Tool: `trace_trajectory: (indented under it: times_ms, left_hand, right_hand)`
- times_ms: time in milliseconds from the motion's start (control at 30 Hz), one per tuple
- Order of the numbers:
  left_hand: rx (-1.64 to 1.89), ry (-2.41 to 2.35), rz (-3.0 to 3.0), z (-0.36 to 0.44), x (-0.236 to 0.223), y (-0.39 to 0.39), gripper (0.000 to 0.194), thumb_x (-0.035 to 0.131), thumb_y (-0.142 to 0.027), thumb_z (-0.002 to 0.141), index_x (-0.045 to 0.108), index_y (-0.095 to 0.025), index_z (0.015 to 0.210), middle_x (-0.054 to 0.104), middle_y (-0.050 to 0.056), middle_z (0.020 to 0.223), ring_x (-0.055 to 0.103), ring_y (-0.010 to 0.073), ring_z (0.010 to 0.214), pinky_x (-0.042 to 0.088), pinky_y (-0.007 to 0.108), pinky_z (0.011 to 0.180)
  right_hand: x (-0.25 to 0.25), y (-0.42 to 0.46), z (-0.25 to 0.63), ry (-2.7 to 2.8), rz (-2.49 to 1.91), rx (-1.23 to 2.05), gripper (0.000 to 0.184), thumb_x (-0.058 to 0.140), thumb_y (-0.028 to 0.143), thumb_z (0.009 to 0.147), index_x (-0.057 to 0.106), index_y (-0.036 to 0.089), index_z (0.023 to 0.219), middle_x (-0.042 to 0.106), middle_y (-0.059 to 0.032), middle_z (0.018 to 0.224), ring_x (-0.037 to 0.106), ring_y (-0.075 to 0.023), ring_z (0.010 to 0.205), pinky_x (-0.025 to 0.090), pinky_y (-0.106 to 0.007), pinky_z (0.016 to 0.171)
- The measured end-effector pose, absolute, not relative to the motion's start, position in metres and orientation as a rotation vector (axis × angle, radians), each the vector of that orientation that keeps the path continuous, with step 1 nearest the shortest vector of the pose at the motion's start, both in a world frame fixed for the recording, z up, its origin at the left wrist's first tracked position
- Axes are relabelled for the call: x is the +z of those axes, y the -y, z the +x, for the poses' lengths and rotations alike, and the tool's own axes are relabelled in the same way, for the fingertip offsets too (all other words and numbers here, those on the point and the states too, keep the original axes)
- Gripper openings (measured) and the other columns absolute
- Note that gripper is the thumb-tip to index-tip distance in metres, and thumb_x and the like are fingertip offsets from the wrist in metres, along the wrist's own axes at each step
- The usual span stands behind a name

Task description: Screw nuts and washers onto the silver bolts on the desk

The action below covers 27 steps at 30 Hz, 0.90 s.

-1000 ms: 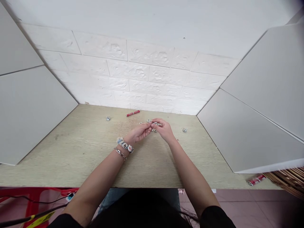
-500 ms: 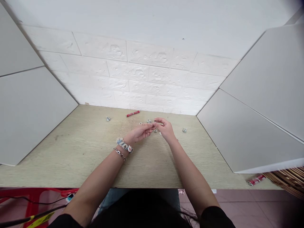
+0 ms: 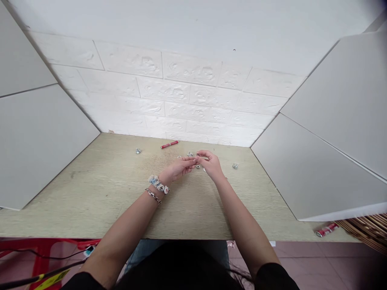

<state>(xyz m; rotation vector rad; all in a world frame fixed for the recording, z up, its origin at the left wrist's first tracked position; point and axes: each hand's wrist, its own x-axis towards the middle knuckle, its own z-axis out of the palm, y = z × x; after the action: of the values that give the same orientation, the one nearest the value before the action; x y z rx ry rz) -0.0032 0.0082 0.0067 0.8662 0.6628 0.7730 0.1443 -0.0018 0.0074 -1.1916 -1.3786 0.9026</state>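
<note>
My left hand and my right hand meet fingertip to fingertip above the middle of the table. Both are pinched closed, and whatever sits between the fingers is too small and covered to name. Just behind them lie small metal bolts. Below the fingertips a nut shows, with a pale washer partly behind my right hand. One bolt with a washer rests off to the left, and a similar bolt to the right.
A red battery pair lies near the back wall, and another red battery at the front right beside a wicker basket. Grey panels flank the wooden table. A red stool stands below at left.
Both hands stay in nearly the same place; only the left fingers shift slightly against the right fingertips. The small parts on the table lie as before.
</note>
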Motion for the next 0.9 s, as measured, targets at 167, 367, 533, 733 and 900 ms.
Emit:
trace_trajectory:
  times_ms: [167,367,533,733,900]
  left_hand:
    - [0.791,-0.657,0.822,-0.0026,0.0085,-0.0081,0.008,0.06,-0.013,0.076,0.064,-0.01,0.082,0.063,0.001,0.067,0.057,0.0036,0.061,0.045,0.011,0.057]
    - [0.871,-0.676,0.73,-0.0026,0.0057,-0.0104,0.017,0.047,-0.01,0.083,0.062,-0.008,0.076,0.065,0.004,0.069,0.061,0.006,0.064,0.051,0.014,0.066]
    - [0.882,-0.68,0.72,-0.0034,0.0023,-0.0131,0.015,0.049,-0.012,0.082,0.063,-0.008,0.077,0.066,0.005,0.072,0.062,0.0059,0.065,0.052,0.013,0.067]
    - [0.882,-0.685,0.704,-0.0031,0.0049,-0.0124,0.015,0.05,-0.013,0.082,0.063,-0.009,0.077,0.065,0.004,0.068,0.061,0.0057,0.063,0.052,0.013,0.067]
    - [0.862,-0.693,0.69,-0.0027,0.0067,-0.0102,0.013,0.052,-0.014,0.082,0.063,-0.009,0.077,0.064,0.003,0.067,0.06,0.0047,0.06,0.051,0.013,0.067]
  right_hand:
    - [0.0051,0.001,0.1447,1.409,-1.218,0.893,0.033,0.065,0.042,0.062,0.062,0.018,0.085,0.063,-0.0055,0.095,0.058,-0.0174,0.085,0.048,-0.03,0.07]
    - [0.003,0.0008,0.1435,1.571,-1.234,0.657,0.023,0.063,0.036,0.066,0.063,0.019,0.082,0.063,-0.0042,0.093,0.056,-0.0172,0.089,0.044,-0.029,0.073]
    - [0.0022,0.0005,0.1435,1.608,-1.233,0.586,0.023,0.061,0.036,0.067,0.063,0.02,0.083,0.063,-0.0043,0.093,0.056,-0.0167,0.088,0.044,-0.029,0.072]
    - [0.003,0.0019,0.1422,1.595,-1.202,0.545,0.024,0.061,0.037,0.067,0.063,0.019,0.083,0.063,-0.0049,0.094,0.056,-0.0169,0.09,0.045,-0.029,0.073]
    - [0.0053,0.0042,0.1409,1.561,-1.187,0.544,0.024,0.06,0.038,0.069,0.063,0.019,0.084,0.062,-0.0052,0.094,0.056,-0.0166,0.089,0.045,-0.028,0.072]
